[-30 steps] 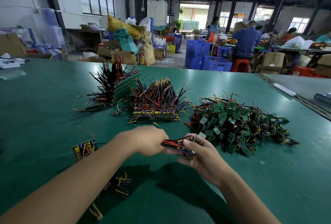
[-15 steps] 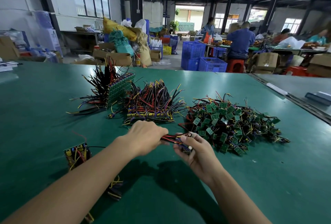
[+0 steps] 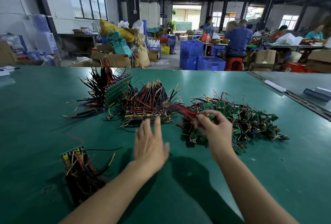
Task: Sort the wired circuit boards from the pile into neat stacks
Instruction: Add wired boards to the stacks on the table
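Observation:
A loose pile of small green wired boards (image 3: 236, 116) lies at the right of the green table (image 3: 197, 179). My right hand (image 3: 215, 128) pinches one wired board (image 3: 182, 110) by its board end, its red and black wires pointing left above the table, blurred. My left hand (image 3: 151, 143) hovers flat with fingers straight and holds nothing, in front of a neat stack of boards with upright wires (image 3: 148, 102). A tilted row of boards with black wires (image 3: 114, 89) stands at the back left. A small stack with yellow parts (image 3: 75, 159) sits near my left forearm.
A grey strip (image 3: 274, 86) and a dark flat box (image 3: 318, 93) lie on the adjoining table to the right. Beyond the far edge stand blue crates (image 3: 202, 59), cardboard boxes and sacks. People sit working at tables in the back right.
My left hand has let go of the wires and opened, moving down and left. My right hand has lifted the wired board up and to the right, over the edge of the pile.

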A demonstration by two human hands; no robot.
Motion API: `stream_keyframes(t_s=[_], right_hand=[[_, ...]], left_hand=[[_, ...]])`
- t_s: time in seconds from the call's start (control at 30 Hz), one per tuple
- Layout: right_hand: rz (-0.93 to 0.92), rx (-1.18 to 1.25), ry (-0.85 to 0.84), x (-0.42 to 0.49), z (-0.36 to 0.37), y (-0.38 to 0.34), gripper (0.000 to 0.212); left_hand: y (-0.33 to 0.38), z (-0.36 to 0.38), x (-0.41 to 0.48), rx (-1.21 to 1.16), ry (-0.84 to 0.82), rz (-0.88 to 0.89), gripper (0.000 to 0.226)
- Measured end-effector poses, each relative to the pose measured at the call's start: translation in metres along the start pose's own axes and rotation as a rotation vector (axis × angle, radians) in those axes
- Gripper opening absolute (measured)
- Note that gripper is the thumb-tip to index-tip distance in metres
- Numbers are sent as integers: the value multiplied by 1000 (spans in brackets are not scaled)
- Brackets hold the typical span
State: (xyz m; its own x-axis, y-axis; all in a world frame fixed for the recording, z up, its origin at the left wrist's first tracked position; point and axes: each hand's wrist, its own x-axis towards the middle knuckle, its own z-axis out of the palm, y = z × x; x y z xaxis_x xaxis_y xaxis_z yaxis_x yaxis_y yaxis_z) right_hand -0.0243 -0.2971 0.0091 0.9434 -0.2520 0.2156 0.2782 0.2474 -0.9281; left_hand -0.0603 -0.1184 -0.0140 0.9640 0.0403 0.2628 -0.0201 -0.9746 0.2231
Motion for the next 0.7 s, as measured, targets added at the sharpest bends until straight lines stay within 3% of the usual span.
stream_keyframes(t_s=[0.1,0.17,0.37,0.5,0.7], right_hand=[[-156,-114,142,32,-12,-16,16],[-266,-255,247,56,-22,-27,17],[-399,-743,372,113,-71,-40,14],[-256,-1078,142,121,-102,-25,27],[-204,-1157,11,113,-118,-19,55]], left_hand=[[20,25,-23,-50,-339,-1,84],[32,40,-34,-36,-446,9,80],[40,53,-43,-30,-255,-17,76],[40,55,-45,-33,-212,-20,75],[41,58,-44,-22,-211,-16,75]])
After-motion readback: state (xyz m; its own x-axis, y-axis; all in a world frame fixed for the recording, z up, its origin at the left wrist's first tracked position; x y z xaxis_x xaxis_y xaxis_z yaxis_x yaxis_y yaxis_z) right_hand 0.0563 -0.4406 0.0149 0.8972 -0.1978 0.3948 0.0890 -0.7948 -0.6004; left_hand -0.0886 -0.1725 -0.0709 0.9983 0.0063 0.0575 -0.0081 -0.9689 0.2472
